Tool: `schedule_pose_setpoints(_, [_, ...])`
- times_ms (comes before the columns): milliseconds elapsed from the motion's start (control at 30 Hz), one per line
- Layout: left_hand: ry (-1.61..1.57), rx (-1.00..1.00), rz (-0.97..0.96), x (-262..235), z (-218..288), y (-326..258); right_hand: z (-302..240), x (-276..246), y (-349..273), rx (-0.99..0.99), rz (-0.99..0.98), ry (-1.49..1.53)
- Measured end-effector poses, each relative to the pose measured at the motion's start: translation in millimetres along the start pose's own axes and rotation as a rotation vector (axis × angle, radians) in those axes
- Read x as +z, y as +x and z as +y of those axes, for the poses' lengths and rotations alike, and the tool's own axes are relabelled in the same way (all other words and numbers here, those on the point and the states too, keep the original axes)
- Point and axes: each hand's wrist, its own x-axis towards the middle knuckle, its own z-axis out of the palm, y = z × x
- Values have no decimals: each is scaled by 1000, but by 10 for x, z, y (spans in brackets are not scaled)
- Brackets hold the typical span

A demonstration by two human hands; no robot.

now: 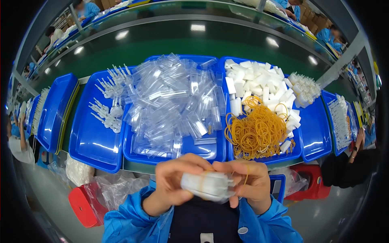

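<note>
In front of my chest, my left hand [174, 182] is closed round a bundle of white and clear plastic pieces [206, 187], slightly blurred by motion. A tan rubber band shows faintly across the bundle's middle. At the bundle's right end my right hand [252, 180] has its fingers curled, with a thin rubber band [246, 175] looped over them. Just beyond the hands, a blue tray holds loose clear plastic sleeves [166, 93]. Right of it, another tray carries a heap of tan rubber bands [257, 131] and white foam-like blocks [261, 83].
White plunger-like parts [111, 87] lie in a blue tray [95, 148] at left. Banded white bundles [304, 89] sit in the right tray [318, 139]. Behind runs a green conveyor belt [137, 40]. Red stools [83, 204] stand below on both sides; co-workers sit around.
</note>
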Motion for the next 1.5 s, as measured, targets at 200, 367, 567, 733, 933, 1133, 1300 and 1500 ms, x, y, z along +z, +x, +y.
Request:
schedule_pose_setpoints(200, [1037,469,-216,18,-28,138,-298,-14,218,-18,-76,-823])
schedule_pose_setpoints(367, [1042,588,-272,-83,-151,147,-279,59,213,58,-19,-855])
schedule_pose_setpoints(567, [568,419,294,-143,-145,48,-78,97,54,-140,281,-303])
schedule_pose_setpoints(733, [-339,-208,122,82,-138,119,71,137,231,-174,22,-829])
schedule_pose_setpoints(933, [-756,-489,215,14,-321,-50,254,195,364,-357,124,-873])
schedule_pose_setpoints(1133, [-61,-496,81,304,-236,99,-521,61,303,-375,130,-1181])
schedule_pose_setpoints(1300, [820,-161,-190,178,-111,-4,-1435,-1135,217,-282,910,-1310])
schedule_pose_setpoints(1500, [1421,265,-229,125,-229,105,-1763,-2954,-152,263,1235,-1274])
